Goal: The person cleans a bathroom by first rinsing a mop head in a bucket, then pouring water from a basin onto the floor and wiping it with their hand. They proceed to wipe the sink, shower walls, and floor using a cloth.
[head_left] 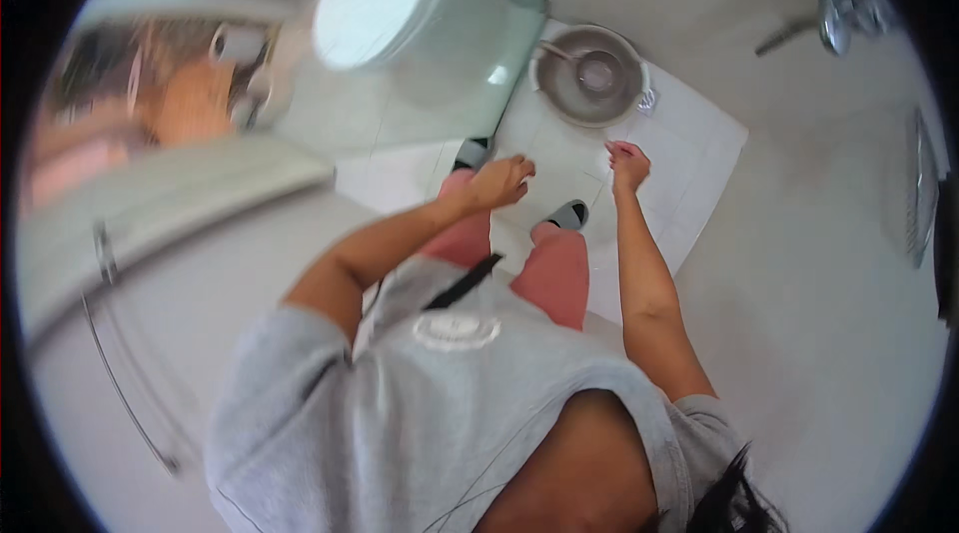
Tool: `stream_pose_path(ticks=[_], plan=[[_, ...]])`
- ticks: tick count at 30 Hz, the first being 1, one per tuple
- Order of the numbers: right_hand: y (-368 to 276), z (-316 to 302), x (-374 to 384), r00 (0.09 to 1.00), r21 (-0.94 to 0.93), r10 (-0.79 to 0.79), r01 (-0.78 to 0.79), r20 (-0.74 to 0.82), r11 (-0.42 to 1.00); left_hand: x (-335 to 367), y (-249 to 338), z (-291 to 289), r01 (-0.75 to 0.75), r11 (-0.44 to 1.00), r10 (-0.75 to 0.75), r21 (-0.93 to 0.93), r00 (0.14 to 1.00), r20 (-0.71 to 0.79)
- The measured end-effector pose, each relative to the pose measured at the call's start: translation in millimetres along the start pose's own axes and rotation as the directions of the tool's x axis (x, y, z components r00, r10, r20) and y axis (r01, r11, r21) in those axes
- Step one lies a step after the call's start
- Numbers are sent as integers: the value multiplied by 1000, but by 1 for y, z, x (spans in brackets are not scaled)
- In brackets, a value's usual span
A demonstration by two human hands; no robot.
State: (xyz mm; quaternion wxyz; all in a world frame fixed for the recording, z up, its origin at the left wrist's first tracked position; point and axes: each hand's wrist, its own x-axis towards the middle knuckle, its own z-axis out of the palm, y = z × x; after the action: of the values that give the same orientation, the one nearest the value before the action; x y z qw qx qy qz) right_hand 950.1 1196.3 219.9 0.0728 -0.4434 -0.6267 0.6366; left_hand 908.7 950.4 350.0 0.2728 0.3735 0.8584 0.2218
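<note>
My left hand (499,181) hangs in front of my body, above my knee. Its fingers are loosely bent, with a gap to the thumb, and nothing shows in it. Farther right, my right hand (628,165) is just short of a grey round basin (565,95) on the floor, apart from it. The fingers of this hand are drawn together, and I cannot see whether anything small is inside. A dipper (597,73) with a handle lies in the basin, its handle toward the left rim.
Ahead on the left stands a toilet with a white lid (372,3), behind a glass panel (440,103). A floor drain (647,101) is beside the basin. Chrome taps (839,8) are on the right wall. To the left is a door with a metal handle (125,393). Grey slippers (569,215) are on my feet.
</note>
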Motion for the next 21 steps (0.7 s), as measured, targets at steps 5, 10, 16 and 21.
stream_pose_path(ticks=[5, 10, 16, 21], plan=[[-51, -56, -34, 991, -205, -30, 57, 133, 977, -28, 43, -45, -2, 999, -3, -41, 992, -125], [-100, -66, -84, 930, -192, -78, 156, 360, 969, -69, 44, -46, 8, 952, -61, -308, 985, -161], [-144, 5, -205, 740, -150, 48, 71, 671, 986, -108, 24, -58, 416, 184, -317, -890, 883, 347], [-158, 119, -274, 560, -95, -251, 515, 789, 852, -140, -66, -75, 511, -257, -108, -820, 828, 550]])
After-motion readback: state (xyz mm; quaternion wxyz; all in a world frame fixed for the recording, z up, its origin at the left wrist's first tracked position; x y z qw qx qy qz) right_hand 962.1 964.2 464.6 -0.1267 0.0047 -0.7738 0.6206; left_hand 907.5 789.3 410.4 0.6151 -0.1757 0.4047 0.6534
